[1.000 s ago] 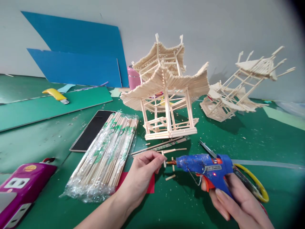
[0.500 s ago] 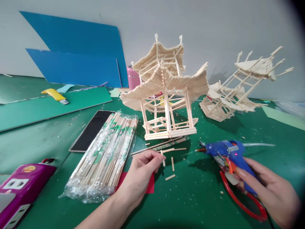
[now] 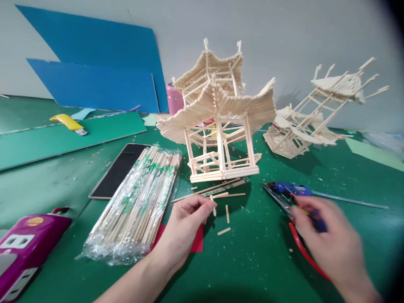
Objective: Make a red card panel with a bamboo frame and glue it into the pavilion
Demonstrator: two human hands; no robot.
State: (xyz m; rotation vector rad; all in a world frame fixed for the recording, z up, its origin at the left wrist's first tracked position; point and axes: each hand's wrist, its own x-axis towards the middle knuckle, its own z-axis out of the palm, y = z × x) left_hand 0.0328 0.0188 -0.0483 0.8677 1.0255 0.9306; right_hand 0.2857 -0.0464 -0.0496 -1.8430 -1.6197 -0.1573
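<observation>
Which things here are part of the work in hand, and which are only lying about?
In use: short stick in left hand; glue gun under right hand; pagoda model.
Lying about: yellow knife, phone, power strip, blue boards.

A hobby craft workspace — a counter (image 3: 259, 261) covered in green cutting mat, littered with wood chips. On it stand a stick-built pagoda model (image 3: 217, 118) and a second, tilted model (image 3: 315, 113), with a wrapped bundle of bamboo sticks (image 3: 142, 202), a blue glue gun (image 3: 288, 189) and a yellow utility knife (image 3: 67, 123) — blue card sheets (image 3: 94, 71) lean against a plain wall.
</observation>
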